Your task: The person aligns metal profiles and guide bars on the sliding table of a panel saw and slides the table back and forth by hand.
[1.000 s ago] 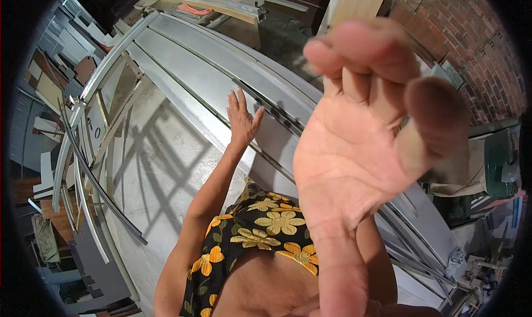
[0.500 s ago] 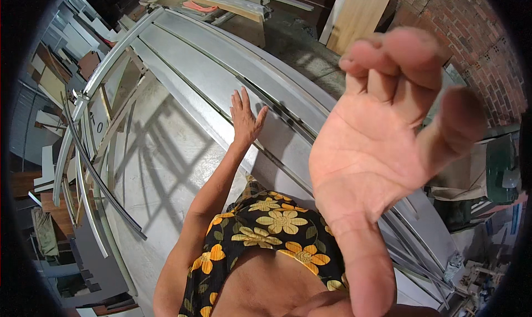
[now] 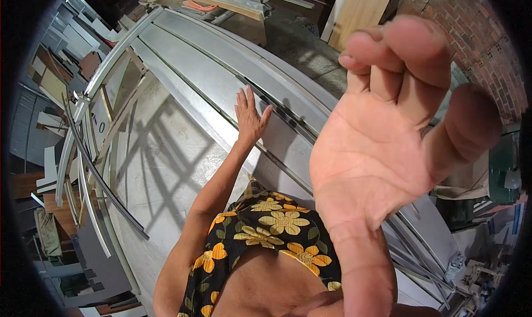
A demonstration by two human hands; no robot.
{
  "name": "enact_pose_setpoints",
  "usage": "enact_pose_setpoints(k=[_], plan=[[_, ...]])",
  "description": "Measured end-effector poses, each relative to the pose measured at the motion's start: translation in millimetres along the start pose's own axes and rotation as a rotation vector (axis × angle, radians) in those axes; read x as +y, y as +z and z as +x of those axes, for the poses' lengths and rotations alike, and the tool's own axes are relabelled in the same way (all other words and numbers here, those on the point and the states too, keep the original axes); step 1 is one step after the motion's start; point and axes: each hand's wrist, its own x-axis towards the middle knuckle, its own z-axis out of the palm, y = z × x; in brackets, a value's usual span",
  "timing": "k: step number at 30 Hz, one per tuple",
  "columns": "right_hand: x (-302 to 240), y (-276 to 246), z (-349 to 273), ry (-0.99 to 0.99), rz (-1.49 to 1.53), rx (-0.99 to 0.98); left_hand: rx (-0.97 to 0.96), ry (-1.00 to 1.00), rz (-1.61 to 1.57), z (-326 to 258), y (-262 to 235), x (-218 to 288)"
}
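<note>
My left hand (image 3: 252, 117) reaches forward over a long silvery metal panel (image 3: 191, 70), palm down, its fingers stretched and apart. It seems to lie flat near a dark lengthwise groove (image 3: 271, 111), though contact is hard to make out. My right hand (image 3: 377, 145) is raised close to the camera with its palm showing. Its fingers curl forward slightly, the thumb stands apart, and nothing is in it. Part of the panel's right side is hidden behind this hand and forearm.
A curved metal rail (image 3: 108, 62) crosses the panel's far left end. Bent dark strips (image 3: 105, 181) and scrap boards lie at the left. Long metal profiles (image 3: 415, 250) stretch out at the lower right. A wooden board (image 3: 363, 15) leans near a brick wall (image 3: 476, 23) at the back right.
My right hand has shifted slightly to the right and up, its thumb a little farther out. My left hand sits slightly farther right in the picture, still spread.
</note>
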Motion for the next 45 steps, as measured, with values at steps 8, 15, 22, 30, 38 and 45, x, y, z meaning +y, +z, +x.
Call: enact_pose_setpoints(k=[8, 15, 22, 30, 38, 45], plan=[[43.2, -4.9, -40.9, 0.146, -0.238, -0.004, -0.03, 0.02, 0.018, 12.5, 10.9, -2.8], [86.5, -109.9, -222.2, 0.829, -0.827, -0.517, -0.071, 0.023, 0.13, 44.8, 23.8, 0.0], [55.5, -171.0, -311.9, 0.952, -0.933, -0.65, -0.155, -0.058, 0.207, 94.2, 49.7, -4.8], [62.5, -178.8, -329.7, 0.975, -0.941, -0.538, -0.222, -0.074, 0.193, 127.4, 82.2, -4.0], [77.9, -179.8, -323.6, 0.95, -0.933, -0.502, -0.285, -0.08, 0.211, 135.4, 95.7, -4.0], [84.6, -176.1, -314.8, 0.984, -0.933, -0.509, -0.252, -0.088, 0.182, 137.0, 94.0, -5.5]])
